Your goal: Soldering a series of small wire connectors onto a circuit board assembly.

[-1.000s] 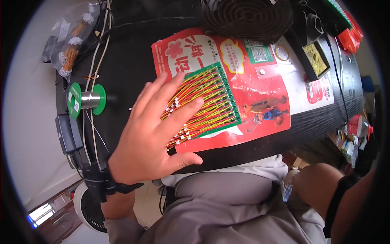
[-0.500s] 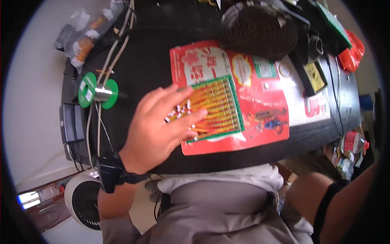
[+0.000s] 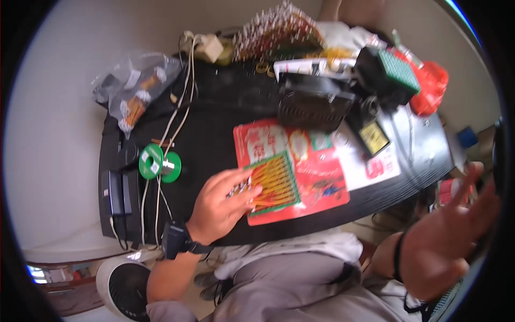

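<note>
I am looking down at the green board point(image 3: 274, 182) with rows of orange and yellow wires across it, which is lying flat on a red printed sheet point(image 3: 300, 172) near the front edge of the black table point(image 3: 214, 123), straight in front of my lap. My left hand point(image 3: 222, 206) is resting on the board's near-left corner, fingers spread flat and pressing on the wire ends; it is not clenching or lifting anything, only holding the board down. My right hand point(image 3: 448, 236) is hanging in the air off the right end of the table, open with the fingers loose, grasping nothing and well apart from the board. Judging by how things lie, the work on the board is hardly under way: the wires are sitting in neat rows, no tool is in either hand, and the board is not yet picked up or turned. Left of my hand a green spool point(image 3: 159, 164) is standing on the table with white cables point(image 3: 174, 129) running past it, and a clear plastic bag point(image 3: 134, 91) of parts is lying at the far-left corner. Behind the red sheet a black fan point(image 3: 314, 107) and a heap of odds and ends are crowding the far side
</note>
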Action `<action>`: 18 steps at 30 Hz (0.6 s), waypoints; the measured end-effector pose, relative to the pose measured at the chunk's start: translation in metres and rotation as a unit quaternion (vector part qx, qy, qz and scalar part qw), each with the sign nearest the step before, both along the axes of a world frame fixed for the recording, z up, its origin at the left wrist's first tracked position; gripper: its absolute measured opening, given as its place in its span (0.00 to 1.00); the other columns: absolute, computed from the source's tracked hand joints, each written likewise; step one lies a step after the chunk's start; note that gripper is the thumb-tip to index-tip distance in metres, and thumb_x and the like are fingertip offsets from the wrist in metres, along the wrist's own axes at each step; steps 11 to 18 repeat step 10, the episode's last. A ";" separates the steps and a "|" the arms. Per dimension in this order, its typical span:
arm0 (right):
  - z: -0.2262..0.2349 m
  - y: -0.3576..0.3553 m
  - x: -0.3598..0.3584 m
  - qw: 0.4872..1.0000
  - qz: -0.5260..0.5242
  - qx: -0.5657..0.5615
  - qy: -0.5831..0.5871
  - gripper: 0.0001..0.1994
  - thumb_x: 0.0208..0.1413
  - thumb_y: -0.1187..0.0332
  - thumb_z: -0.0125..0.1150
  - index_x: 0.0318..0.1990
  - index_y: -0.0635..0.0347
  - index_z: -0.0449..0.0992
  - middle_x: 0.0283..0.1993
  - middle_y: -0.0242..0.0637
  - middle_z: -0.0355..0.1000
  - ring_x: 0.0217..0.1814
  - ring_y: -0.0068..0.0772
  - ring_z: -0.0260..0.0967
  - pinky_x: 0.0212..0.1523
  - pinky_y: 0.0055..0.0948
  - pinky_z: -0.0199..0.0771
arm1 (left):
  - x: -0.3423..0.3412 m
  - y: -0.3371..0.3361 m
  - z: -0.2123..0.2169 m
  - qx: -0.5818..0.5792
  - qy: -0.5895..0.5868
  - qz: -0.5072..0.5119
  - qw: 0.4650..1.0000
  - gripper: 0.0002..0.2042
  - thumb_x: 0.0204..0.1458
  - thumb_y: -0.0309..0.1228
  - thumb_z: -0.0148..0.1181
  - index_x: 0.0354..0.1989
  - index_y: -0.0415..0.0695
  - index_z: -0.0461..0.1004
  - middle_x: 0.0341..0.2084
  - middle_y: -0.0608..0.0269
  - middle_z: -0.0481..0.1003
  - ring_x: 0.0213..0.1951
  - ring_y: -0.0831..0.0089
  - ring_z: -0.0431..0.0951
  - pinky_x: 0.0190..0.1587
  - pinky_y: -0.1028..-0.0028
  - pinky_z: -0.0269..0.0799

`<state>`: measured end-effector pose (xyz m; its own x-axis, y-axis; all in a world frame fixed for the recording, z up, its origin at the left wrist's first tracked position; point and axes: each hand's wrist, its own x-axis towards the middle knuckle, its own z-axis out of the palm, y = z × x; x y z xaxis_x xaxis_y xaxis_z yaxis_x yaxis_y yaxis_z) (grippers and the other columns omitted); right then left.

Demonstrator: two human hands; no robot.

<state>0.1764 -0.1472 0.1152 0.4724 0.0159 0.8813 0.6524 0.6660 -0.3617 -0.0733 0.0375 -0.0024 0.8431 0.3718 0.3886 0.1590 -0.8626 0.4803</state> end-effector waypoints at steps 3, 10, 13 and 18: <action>-0.026 0.000 0.015 0.996 -0.068 -0.054 -0.014 0.31 0.63 0.55 0.54 0.71 0.48 0.55 0.76 0.61 0.44 0.78 0.66 0.41 0.73 0.60 0.44 | -0.007 -0.007 0.020 -0.030 0.042 -0.009 0.999 0.19 0.42 0.25 0.66 0.47 0.47 0.82 0.55 0.48 0.73 0.57 0.46 0.71 0.60 0.55 0.66; -0.057 -0.002 0.026 0.975 -0.150 -0.158 -0.036 0.35 0.63 0.53 0.56 0.73 0.44 0.48 0.78 0.59 0.41 0.78 0.64 0.41 0.71 0.63 0.45 | 0.011 -0.036 0.070 0.012 0.127 0.023 0.992 0.38 0.45 0.53 0.68 0.62 0.46 0.67 0.64 0.43 0.62 0.67 0.42 0.58 0.68 0.42 0.49; -0.057 -0.002 0.026 0.975 -0.150 -0.158 -0.036 0.35 0.63 0.53 0.56 0.73 0.44 0.48 0.78 0.59 0.41 0.78 0.64 0.41 0.71 0.63 0.45 | 0.011 -0.036 0.070 0.012 0.127 0.023 0.992 0.38 0.45 0.53 0.68 0.62 0.46 0.67 0.64 0.43 0.62 0.67 0.42 0.58 0.68 0.42 0.49; -0.057 -0.002 0.026 0.975 -0.150 -0.158 -0.036 0.35 0.63 0.53 0.56 0.73 0.44 0.48 0.78 0.59 0.41 0.78 0.64 0.41 0.71 0.63 0.45 | 0.011 -0.036 0.070 0.012 0.127 0.023 0.992 0.38 0.45 0.53 0.68 0.62 0.46 0.67 0.64 0.43 0.62 0.67 0.42 0.58 0.68 0.42 0.49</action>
